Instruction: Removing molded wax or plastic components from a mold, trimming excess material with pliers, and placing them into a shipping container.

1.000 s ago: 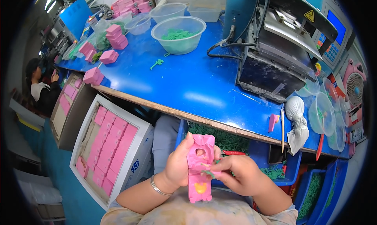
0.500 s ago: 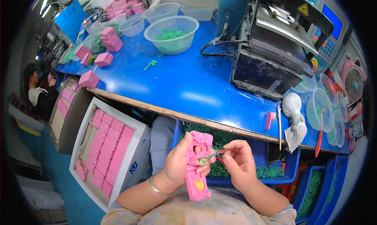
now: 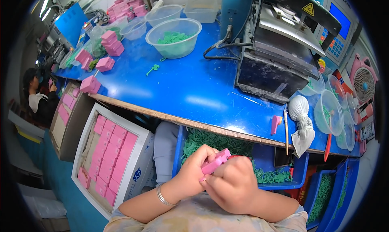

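My left hand (image 3: 196,164) is closed round a pink rubber mould (image 3: 216,161), held low in front of my body above the blue tray (image 3: 177,156). Pressed close beside it is my right hand (image 3: 237,184), its fingers curled in a fist. A red handle (image 3: 232,156) of small pliers shows between this fist and the mould; the pliers' jaws are hidden. Whether any green piece is still in the mould cannot be seen. Tangled green wax pieces (image 3: 219,139) fill much of the tray under my hands.
On the blue table (image 3: 178,86) stand a bowl of green pieces (image 3: 174,38), a black press machine (image 3: 275,66), a tied white cloth bag (image 3: 300,114) and pink moulds (image 3: 90,84). A box of pink blocks (image 3: 106,159) is at left. Another person (image 3: 38,92) sits far left.
The opened mould has been folded together and turned. My right hand has moved left and rolled over against it, bringing the pliers mostly out of sight. The green piece is no longer visible.
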Action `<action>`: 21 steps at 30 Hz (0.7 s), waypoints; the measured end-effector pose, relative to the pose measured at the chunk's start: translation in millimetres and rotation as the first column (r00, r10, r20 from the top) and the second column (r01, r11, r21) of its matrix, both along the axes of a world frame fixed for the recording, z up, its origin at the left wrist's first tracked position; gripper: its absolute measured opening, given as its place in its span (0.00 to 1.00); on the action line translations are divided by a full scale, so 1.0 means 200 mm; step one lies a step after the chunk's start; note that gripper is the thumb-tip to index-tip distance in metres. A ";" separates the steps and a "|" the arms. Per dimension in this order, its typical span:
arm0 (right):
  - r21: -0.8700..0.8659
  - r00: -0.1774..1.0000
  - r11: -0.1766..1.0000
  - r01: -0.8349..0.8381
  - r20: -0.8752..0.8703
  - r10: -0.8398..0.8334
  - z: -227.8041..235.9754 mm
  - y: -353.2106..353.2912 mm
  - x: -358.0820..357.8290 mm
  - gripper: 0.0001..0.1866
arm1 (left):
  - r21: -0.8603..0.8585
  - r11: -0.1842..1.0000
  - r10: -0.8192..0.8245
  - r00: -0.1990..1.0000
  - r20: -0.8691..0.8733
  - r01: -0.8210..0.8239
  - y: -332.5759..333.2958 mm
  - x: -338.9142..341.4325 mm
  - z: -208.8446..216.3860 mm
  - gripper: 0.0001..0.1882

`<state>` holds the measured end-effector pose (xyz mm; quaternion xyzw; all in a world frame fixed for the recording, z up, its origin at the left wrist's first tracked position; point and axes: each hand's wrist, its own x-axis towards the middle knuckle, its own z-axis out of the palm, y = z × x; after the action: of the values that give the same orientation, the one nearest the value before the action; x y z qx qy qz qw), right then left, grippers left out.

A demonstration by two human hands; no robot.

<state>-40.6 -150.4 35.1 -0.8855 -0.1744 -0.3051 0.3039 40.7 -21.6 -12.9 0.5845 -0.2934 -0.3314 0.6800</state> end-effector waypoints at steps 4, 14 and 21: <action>0.004 1.000 1.000 0.031 -0.002 -0.031 0.03 -0.03 0.03 0.12 | -0.024 0.997 0.081 0.981 0.176 -0.078 0.01 0.00 0.02 0.15; 0.105 0.988 0.989 -0.101 -0.105 0.112 0.00 -0.12 0.06 0.17 | -0.144 0.984 0.071 0.966 -0.249 -0.109 0.00 0.00 0.08 0.22; 0.097 0.985 0.989 -0.109 -0.121 0.121 -0.04 -0.13 0.06 0.16 | -0.168 0.986 -0.034 0.951 -0.309 -0.019 0.02 -0.01 0.08 0.23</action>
<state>-28.1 -176.6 27.8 -0.8769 -0.1915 -0.2378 0.3712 39.1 -18.2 2.2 0.4644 -0.2121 -0.3957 0.7634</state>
